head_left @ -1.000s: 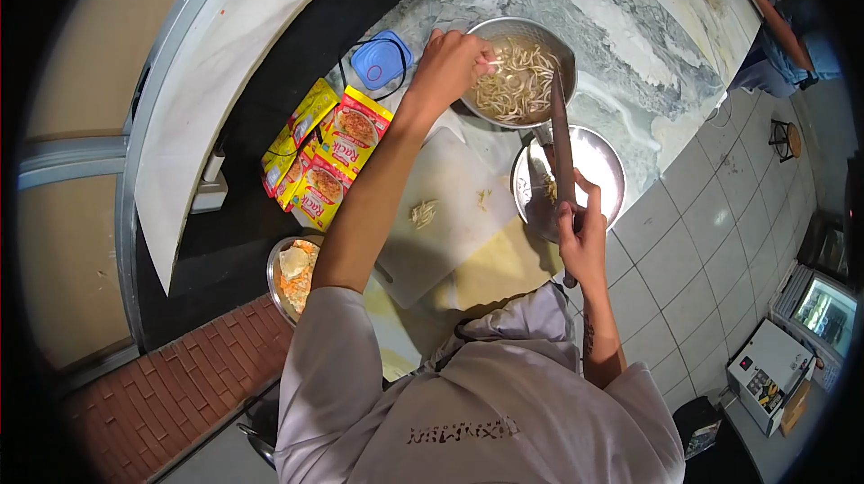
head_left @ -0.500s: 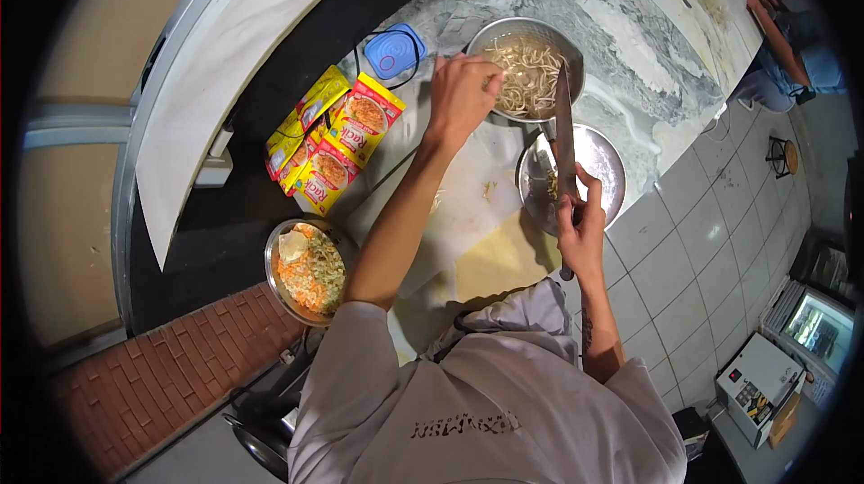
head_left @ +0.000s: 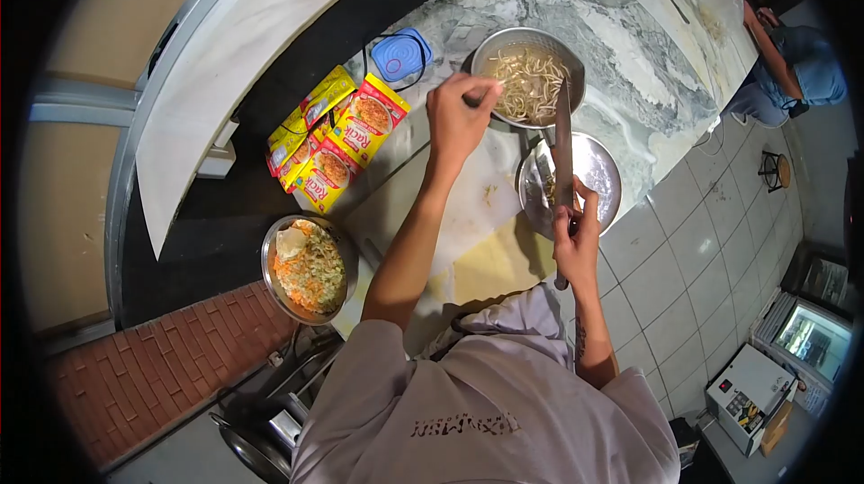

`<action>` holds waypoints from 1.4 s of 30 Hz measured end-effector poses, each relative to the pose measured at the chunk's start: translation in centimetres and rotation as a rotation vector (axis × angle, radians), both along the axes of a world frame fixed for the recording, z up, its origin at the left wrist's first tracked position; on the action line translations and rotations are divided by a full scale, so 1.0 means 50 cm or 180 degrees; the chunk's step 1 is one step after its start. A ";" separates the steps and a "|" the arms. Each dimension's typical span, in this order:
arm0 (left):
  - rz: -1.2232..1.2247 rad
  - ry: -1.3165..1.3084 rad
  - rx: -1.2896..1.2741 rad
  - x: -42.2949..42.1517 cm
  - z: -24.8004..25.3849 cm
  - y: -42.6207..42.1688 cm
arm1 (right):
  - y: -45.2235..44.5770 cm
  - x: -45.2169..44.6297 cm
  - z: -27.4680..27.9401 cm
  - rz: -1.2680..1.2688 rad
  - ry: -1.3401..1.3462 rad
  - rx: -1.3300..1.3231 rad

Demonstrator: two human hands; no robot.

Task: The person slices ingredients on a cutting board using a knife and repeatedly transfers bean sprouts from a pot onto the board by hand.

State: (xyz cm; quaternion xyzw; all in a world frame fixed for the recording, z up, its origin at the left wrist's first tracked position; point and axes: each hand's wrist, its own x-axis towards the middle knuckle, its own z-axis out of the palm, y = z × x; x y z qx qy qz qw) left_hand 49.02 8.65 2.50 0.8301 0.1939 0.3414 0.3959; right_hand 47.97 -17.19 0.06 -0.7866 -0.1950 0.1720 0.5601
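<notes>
Shifted nearer, left hand (head_left: 461, 117) curls by the far metal bowl (head_left: 542, 41) of bean sprouts (head_left: 524, 83) on the counter (head_left: 625, 52), whether it holds anything unclear; right hand (head_left: 579, 245) grasps a long knife (head_left: 563, 146)

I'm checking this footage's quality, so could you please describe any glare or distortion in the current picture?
Head view: glare on the dish, a bright spot on the floor, though the knife stands out; same head view: wide-angle distortion, black corners.
</notes>
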 end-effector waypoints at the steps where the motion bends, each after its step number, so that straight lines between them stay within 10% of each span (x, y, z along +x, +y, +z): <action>1: -0.0016 -0.0025 -0.0269 -0.026 -0.019 -0.003 | 0.004 -0.002 0.000 0.0001 0.0015 0.0078; 12: 0.0477 0.1344 -0.0346 -0.297 -0.096 -0.120 | 0.022 -0.057 -0.042 0.1172 -0.0874 -0.0113; 42: 0.0549 0.1320 0.0022 -0.306 -0.138 -0.165 | 0.023 -0.097 -0.079 0.2017 -0.0519 -0.1166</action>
